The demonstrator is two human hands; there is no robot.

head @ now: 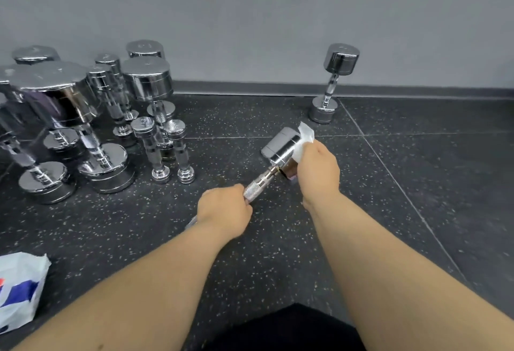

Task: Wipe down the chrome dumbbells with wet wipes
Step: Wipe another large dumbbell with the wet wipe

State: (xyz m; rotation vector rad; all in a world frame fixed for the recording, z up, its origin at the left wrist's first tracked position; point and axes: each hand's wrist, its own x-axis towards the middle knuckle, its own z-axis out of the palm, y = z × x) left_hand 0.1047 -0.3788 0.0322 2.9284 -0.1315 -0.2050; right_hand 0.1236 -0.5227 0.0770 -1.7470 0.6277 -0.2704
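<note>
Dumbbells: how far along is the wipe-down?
Probably done: the lone dumbbell standing by the wall, apart from the rest; cleanliness can't be confirmed. In hand: the left hand grips the handle of the tilted dumbbell while the right hand holds a wet wipe against its far head. Left, likely: the cluster of upright dumbbells on the left.

The floor [250, 116] lies open at 12 and 3 o'clock. Crowded upright dumbbells [83, 116] block 10 o'clock, a single dumbbell [331, 83] stands at 1 o'clock, and a plastic bag [19, 286] lies at 8 o'clock.
</note>
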